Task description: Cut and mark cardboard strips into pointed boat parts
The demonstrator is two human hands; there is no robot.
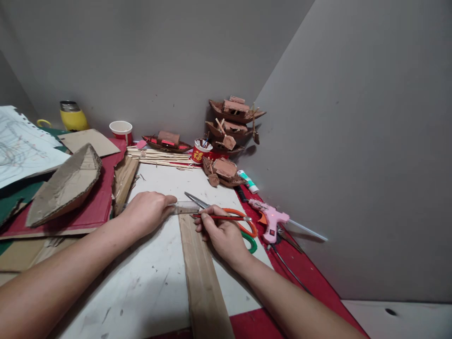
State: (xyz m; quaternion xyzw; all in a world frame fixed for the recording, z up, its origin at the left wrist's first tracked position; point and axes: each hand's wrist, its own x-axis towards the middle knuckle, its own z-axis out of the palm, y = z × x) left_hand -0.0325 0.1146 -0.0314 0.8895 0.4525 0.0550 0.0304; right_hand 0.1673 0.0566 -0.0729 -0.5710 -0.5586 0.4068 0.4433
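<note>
The left hand (144,213) is pinching a clear ruler (186,207) across a cardboard strip (203,282) stretching from the desk's (247,325) near side; the right hand (226,239), nearer the strip, is pinching a red pencil (226,217)

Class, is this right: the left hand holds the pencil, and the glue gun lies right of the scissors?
No: the head view shows the right hand holding the pencil; the glue gun does lie right of the scissors.

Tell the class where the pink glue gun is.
In the head view, the pink glue gun lies on the right, beside the grey wall and just right of the scissors' orange and green handles.
</note>
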